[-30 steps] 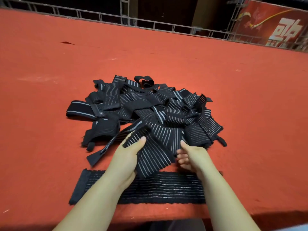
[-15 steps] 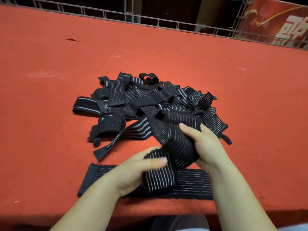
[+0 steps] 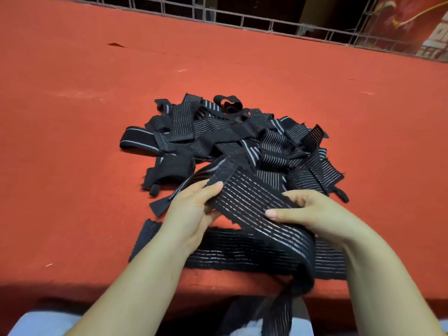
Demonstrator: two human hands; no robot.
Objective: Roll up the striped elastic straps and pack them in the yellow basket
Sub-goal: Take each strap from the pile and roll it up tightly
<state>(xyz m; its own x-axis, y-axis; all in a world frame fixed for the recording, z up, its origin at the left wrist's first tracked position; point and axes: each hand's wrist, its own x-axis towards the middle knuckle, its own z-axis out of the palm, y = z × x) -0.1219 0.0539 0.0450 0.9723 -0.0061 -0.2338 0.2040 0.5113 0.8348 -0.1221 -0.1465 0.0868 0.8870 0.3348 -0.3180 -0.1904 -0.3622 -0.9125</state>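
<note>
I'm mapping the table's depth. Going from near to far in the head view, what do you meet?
Flat strap at the table's near edge → held strap → pile of straps → bare red table → metal railing.

The heap of straps (image 3: 232, 141) sits in the middle of the red table (image 3: 72, 117) and is the one big obstacle. Left of the heap the red cloth lies bare right out to the edge of view; right of it the same. Beyond the heap a wide bare band runs up to the metal railing (image 3: 242, 19), which closes off the far side. Nearer than the heap, a flat strap (image 3: 218, 251) lies along the table's front edge, and both hands, left hand (image 3: 191, 209) and right hand (image 3: 315, 214), hold a raised strap (image 3: 254, 202) over it, blocking the way in from the front.
</note>
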